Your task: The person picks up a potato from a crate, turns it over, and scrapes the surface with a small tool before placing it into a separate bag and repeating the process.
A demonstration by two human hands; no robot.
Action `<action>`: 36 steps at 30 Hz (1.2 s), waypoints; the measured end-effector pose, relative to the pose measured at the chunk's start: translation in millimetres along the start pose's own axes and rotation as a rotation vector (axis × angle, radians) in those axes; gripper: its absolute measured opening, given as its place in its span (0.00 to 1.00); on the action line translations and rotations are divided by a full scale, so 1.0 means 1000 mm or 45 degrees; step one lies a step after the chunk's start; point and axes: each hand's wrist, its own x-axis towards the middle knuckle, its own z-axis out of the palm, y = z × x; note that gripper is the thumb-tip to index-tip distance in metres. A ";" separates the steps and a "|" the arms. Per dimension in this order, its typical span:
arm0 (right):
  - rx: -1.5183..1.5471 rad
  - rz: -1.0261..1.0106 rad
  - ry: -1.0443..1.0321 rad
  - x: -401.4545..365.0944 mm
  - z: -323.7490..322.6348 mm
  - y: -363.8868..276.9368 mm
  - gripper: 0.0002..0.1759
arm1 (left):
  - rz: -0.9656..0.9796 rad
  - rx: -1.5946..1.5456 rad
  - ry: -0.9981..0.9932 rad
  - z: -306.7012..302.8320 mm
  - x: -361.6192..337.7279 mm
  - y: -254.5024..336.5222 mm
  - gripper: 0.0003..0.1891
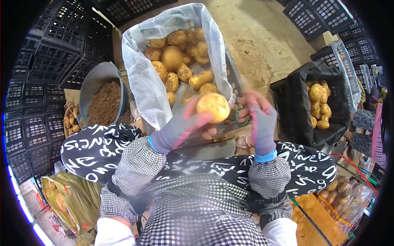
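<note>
My left hand (186, 121), in a grey and pink glove with bare fingertips, is closed around a pale yellow potato (213, 108). To its right, my right hand (260, 117) wears a matching glove. Its fingers bend toward the left and are smeared by motion, so I cannot tell whether they hold anything. Beyond both hands stands a crate lined with white translucent sheet (143, 78), with several soil-marked potatoes (184, 73) inside. One potato (171, 58) looks blurred above the others there.
A bucket of brown soil (106, 102) stands left of the lined crate. On the right, a black-lined crate (289, 102) holds more potatoes (319, 100). Stacked black crates (61, 45) rise at the left. Bagged potatoes (342, 194) lie at lower right, beside an orange mesh sack (318, 219).
</note>
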 end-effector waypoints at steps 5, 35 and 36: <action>-0.176 -0.318 0.297 -0.008 0.001 -0.017 0.19 | 0.183 -0.012 0.074 -0.001 -0.003 0.011 0.30; 0.317 -0.014 -0.438 -0.013 0.037 0.008 0.51 | 0.570 0.302 0.101 -0.019 0.017 -0.015 0.26; 0.387 -0.009 -0.452 -0.012 0.036 0.007 0.53 | 0.613 0.326 0.106 -0.015 0.019 -0.014 0.26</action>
